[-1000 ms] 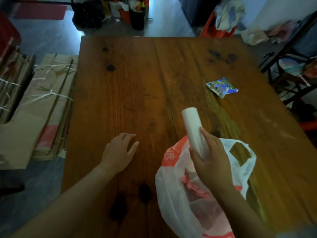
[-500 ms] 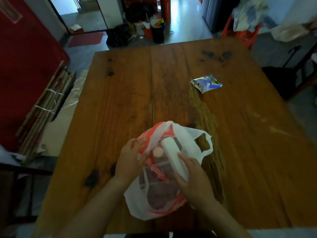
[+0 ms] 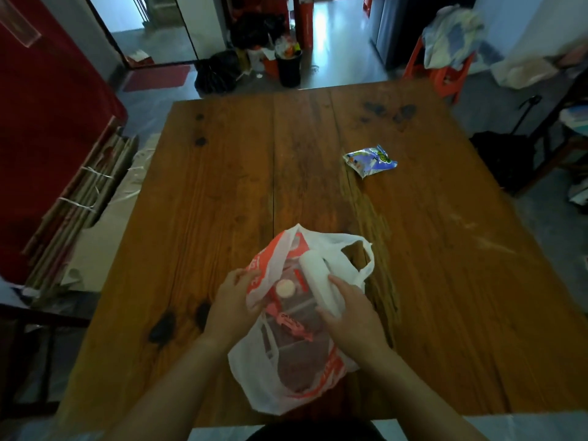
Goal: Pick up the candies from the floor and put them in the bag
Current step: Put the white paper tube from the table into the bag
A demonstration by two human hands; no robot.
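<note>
Right grip (image 3: pixel 348 308) clamps a white tube (image 3: pixel 319 281) over the bag (image 3: pixel 286 361); left grip (image 3: pixel 232 300) pinches its rim.

Before you, a worn wooden desk (image 3: pixel 222 202) marked with dark knots carries a white-and-orange plastic bag (image 3: pixel 286 383) near your edge and a blue snack packet (image 3: pixel 370 160) well apart, far right.

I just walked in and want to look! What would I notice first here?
First, the white and orange plastic bag at the near edge of the wooden table, held open by the left hand. The right hand pushes a white roll into it. Farther right lies a blue snack packet.
</note>
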